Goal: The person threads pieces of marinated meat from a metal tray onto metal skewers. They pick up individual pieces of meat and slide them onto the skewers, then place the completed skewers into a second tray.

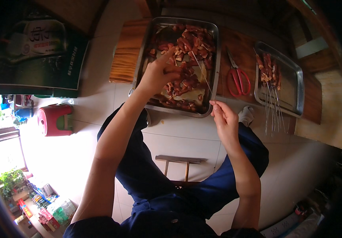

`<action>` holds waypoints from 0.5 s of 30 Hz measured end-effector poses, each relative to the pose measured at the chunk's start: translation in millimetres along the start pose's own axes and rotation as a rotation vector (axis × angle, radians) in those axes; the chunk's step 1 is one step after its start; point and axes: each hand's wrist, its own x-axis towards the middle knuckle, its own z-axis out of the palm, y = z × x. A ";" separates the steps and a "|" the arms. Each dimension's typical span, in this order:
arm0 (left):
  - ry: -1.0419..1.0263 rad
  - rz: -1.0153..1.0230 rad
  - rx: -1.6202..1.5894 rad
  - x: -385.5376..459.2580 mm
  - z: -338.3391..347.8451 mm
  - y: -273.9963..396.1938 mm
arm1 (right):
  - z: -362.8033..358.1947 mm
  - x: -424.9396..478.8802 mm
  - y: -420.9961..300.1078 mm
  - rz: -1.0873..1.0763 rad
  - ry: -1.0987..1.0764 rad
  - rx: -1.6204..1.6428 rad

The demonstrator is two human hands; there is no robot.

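My right hand [226, 117] pinches the lower end of a thin metal skewer [201, 70] near the front right corner of a large metal tray. The skewer points up and left across the tray [217, 64], and no meat shows on its visible length. Inside the tray lie many chunks of raw meat [196, 40], some with pale fatty parts. Over the tray's left half, my left hand [159, 74] reaches down with its fingers apart, fingertips at the meat. Whether they touch a piece is hard to see.
Red-handled scissors [238, 80] lie on the wooden bench [129, 50] right of the tray. Further right, a smaller metal tray [293, 89] holds several loaded meat skewers [267, 71], bare ends over its front edge. A red stool [53, 120] stands left on the tiled floor.
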 end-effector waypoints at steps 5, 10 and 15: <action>-0.102 -0.087 -0.524 -5.9 -20.7 25.3 | 2.5 -9.6 -13.7 -0.085 -0.038 -0.054; -0.054 -0.049 -0.669 -5.1 -30.2 35.7 | 6.3 -14.6 -30.4 -0.232 -0.030 -0.204; -0.053 -0.113 -0.590 -7.5 -28.7 34.5 | 9.1 -14.1 -28.4 -0.255 0.002 -0.233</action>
